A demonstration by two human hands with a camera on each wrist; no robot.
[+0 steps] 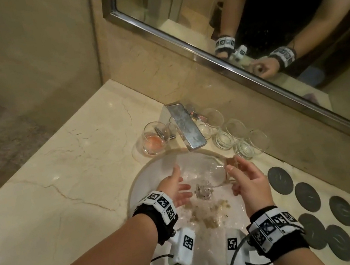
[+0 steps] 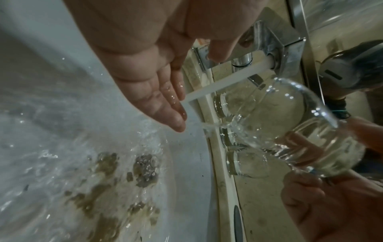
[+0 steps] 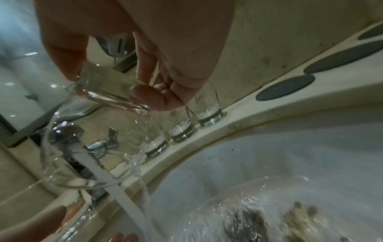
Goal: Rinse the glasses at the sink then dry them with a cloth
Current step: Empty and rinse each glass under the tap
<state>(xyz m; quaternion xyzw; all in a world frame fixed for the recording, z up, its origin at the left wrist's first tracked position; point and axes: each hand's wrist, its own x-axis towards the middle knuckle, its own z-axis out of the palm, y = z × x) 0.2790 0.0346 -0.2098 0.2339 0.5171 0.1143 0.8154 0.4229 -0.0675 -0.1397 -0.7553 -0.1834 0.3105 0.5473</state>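
Note:
My right hand grips a clear glass by its thick base and holds it tilted over the white sink. In the right wrist view the thumb and fingers pinch the base of the glass while water spills from it into the basin. The tap is running, and its stream passes by the glass's rim. My left hand is open over the basin, its wet fingers straight beside the stream, holding nothing.
Brown residue lies around the drain. A glass with orange liquid stands left of the tap. Several empty glasses line the counter to its right, with dark round coasters beyond. A mirror hangs above.

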